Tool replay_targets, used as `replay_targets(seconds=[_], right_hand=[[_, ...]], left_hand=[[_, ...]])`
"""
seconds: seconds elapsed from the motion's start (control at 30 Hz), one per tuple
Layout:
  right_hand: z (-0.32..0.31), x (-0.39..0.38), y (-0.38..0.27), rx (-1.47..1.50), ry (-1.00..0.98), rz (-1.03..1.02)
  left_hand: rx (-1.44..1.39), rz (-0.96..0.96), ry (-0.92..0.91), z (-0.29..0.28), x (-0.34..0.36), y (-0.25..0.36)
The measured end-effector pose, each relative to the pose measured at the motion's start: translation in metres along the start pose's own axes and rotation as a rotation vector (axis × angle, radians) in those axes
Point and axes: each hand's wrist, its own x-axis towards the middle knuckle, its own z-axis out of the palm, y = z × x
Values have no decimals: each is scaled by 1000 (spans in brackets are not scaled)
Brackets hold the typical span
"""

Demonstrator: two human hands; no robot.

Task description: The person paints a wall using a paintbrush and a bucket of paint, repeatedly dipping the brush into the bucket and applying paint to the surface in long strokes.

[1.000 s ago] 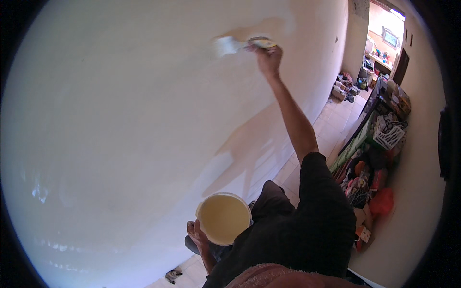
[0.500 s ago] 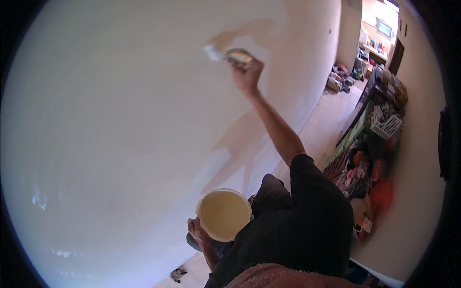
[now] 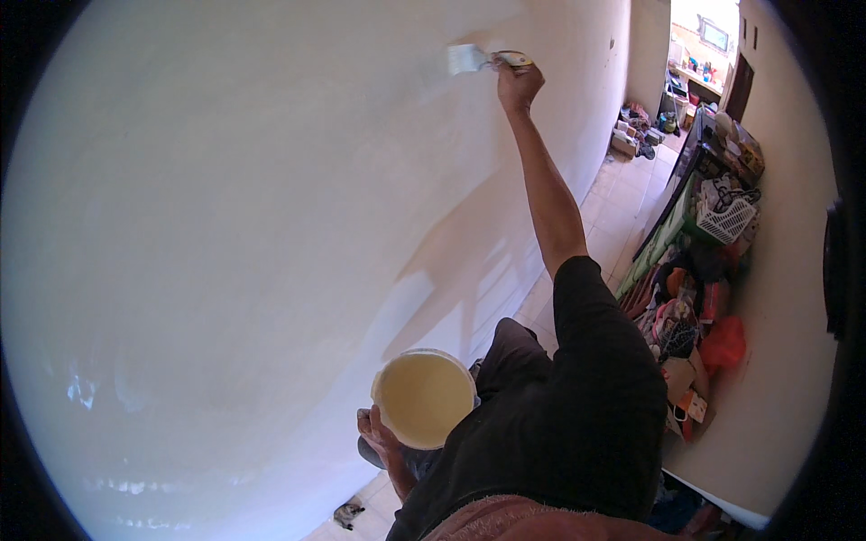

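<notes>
- Right hand [image 3: 520, 88]: closed narrowly around the handle of a flat brush [image 3: 466, 59], arm stretched to the far side.
- Brush: broad, squarish head with pale bristles pointing left, close against the wall [image 3: 225, 225]; actual contact cannot be told. Handle yellowish with a dark edge.
- Left hand [image 3: 383, 431]: holding the near left side of a round bucket [image 3: 424, 362]; fingers partly hidden, so their full grip cannot be told.
- Bucket: whitish rim, smooth pale-yellow inside, mouth facing up, just left of the person's dark cloth garment [image 3: 577, 397].
- Wall: matte, off-white, with soft shadows beneath the right arm; glossy streaks at near left.
- Floor [image 3: 622, 194]: pale square tiles, right of the wall.
- Right side: white perforated plastic basket [image 3: 726, 221] farther off; crumpled, translucent red bag [image 3: 723, 344] nearer, beside brown cardboard [image 3: 678, 374].
</notes>
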Motion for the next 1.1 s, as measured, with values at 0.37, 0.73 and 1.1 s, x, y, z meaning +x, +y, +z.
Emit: replay_targets(seconds=[0.37, 0.73, 1.1], right_hand=[[-3, -127, -140, 428, -306, -135], [8, -19, -25, 523, -220, 216], [-46, -33, -80, 483, -192, 229]], left_hand=[[144, 231, 28, 0, -2, -7], [-339, -257, 15, 3, 0, 4], [312, 307, 90, -5, -7, 7]])
